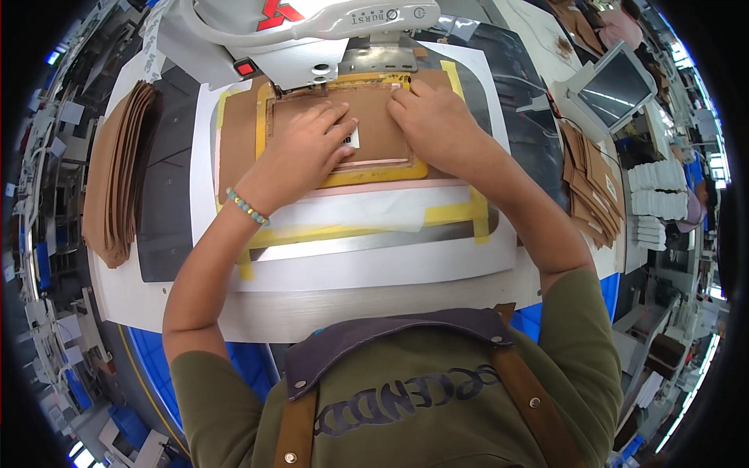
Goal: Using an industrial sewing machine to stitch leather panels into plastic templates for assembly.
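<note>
The left hand (306, 150) is lying flat, fingers spread, pressing on a brown leather piece (373, 125); the right hand (434, 123) is pressing its right part, open-palmed, grasping nothing. The piece is sitting inside a yellow frame (382, 171) on the white machine bed (374, 269), just under the sewing machine head (312, 39). Stacks of brown pieces (117, 171) are lying to the left.

Sewing workshop: industrial machine (312, 31), stacked leather pcs (117, 171).

left hand (308, 148) flat on brown piece (374, 129) | right hand (437, 125) flat beside it | yellow frame (374, 173) around piece | sewing machine (312, 31) above
</note>
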Available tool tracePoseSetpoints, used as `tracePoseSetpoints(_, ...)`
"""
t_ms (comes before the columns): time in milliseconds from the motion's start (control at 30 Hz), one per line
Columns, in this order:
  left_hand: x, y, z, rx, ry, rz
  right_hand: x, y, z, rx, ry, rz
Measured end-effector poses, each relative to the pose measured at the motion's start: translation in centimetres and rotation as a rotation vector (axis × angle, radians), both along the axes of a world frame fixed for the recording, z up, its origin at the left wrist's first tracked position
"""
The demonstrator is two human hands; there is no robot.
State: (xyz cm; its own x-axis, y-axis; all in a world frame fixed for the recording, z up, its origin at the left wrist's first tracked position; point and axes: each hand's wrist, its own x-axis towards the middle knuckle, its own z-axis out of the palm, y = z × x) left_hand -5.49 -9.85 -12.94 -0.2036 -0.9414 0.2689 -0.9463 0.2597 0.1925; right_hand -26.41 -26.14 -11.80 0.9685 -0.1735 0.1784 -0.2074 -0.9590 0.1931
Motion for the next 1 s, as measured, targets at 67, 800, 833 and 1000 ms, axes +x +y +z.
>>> tracePoseSetpoints(67, 0.0, 0.1, 0.0, 0.022, 0.001, 0.007, 0.6, 0.1, -0.2, -0.032, -0.097, 0.06)
tracePoseSetpoints(800, 2.2, 1.5, 0.0, -0.046, 0.084, 0.046, 6.0, 2.7, -1.8, -0.131, -0.269, 0.167)
tracePoseSetpoints(833, 2.4, 1.5, 0.0, -0.051, 0.08, 0.047, 6.0, 2.8, -1.7, -0.099, -0.29, 0.186)
tracePoseSetpoints(1000, 3.1, 1.2, 0.1, -0.071, 0.04, 0.061, 3.9, 3.2, -0.4, 0.146, -0.117, 0.17)
